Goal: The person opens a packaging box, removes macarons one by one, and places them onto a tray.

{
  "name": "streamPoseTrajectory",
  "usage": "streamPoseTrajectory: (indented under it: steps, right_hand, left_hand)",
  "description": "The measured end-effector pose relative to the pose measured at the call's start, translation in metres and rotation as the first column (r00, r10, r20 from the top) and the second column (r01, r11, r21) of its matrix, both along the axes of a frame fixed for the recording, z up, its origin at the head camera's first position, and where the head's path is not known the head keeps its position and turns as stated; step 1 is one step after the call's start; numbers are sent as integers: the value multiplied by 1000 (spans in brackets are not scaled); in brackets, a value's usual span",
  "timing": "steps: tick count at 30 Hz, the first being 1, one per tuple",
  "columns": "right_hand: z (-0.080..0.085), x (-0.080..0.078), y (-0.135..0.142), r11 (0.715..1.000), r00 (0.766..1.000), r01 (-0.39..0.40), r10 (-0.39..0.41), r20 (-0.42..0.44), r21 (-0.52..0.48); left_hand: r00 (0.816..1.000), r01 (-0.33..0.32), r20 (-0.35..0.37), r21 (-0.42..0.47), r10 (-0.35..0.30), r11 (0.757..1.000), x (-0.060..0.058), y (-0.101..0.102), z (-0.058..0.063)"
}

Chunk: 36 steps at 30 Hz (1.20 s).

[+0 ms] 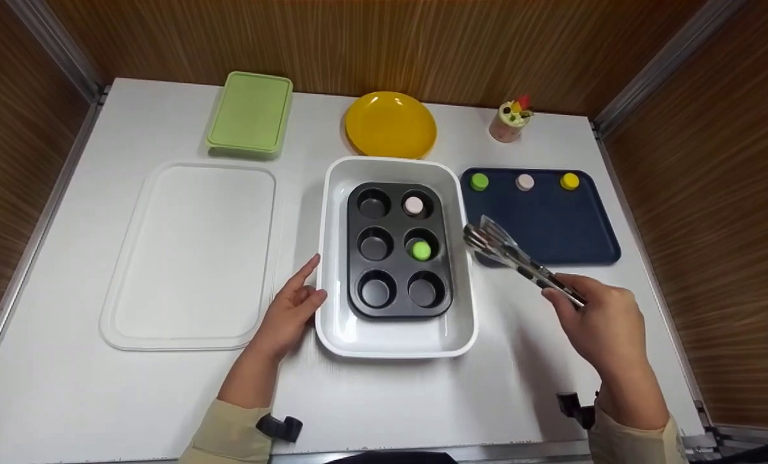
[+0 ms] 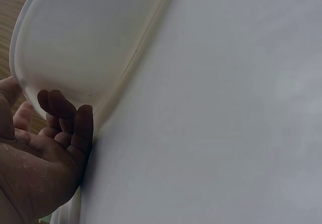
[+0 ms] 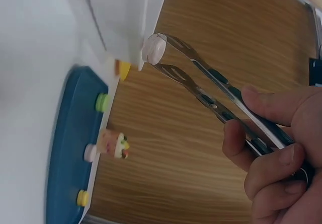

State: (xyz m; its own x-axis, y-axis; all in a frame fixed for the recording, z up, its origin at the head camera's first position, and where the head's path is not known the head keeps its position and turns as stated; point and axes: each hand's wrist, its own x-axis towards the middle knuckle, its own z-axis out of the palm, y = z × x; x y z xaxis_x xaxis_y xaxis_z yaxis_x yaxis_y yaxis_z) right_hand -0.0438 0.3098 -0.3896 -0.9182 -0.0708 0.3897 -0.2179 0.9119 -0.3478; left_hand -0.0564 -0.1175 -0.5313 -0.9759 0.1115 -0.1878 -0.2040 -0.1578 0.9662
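Note:
My right hand [image 1: 606, 322] grips metal tongs [image 1: 519, 261] near the handle end. Between the tong tips, in the right wrist view, sits a pale pink round piece [image 3: 154, 49]. The tips are beside the right rim of a white rectangular bin [image 1: 397, 348]. Inside the bin lies a dark muffin tin [image 1: 400, 258]; one cup holds a pink piece [image 1: 413, 205], another a green piece [image 1: 421, 251]. My left hand [image 1: 287, 316] rests against the bin's left side, index finger and thumb at the rim. Its other fingers bend loosely by the outer wall in the left wrist view.
A blue tray [image 1: 545, 225] on the right carries green, pink and yellow pieces along its back edge. Behind it stands a dessert cup [image 1: 508, 124]. A yellow plate [image 1: 390, 125] and green lidded box [image 1: 252, 113] are at the back, a white lid [image 1: 194, 251] at left.

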Motion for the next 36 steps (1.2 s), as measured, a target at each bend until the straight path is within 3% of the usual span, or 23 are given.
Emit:
streamPoseTrajectory:
  steps: [11, 21, 31, 36]
  right_hand:
    - [-19, -14, 19, 991, 985, 133, -136, 110, 29]
    - [-32, -19, 25, 988, 969, 144, -152, 193, 57]
    - [-36, -19, 25, 989, 967, 136, -145, 208, 55]
    - [-33, -16, 21, 988, 978, 154, -156, 136, 26]
  left_hand:
    - [1000, -7, -13, -11, 7, 1000, 0, 1, -2]
    - [1000, -6, -10, -15, 6, 1000, 0, 1, -2]
    - [1000, -17, -3, -29, 17, 999, -1, 1, -2]
    - [1000, -11, -2, -29, 11, 1000, -1, 1, -2]
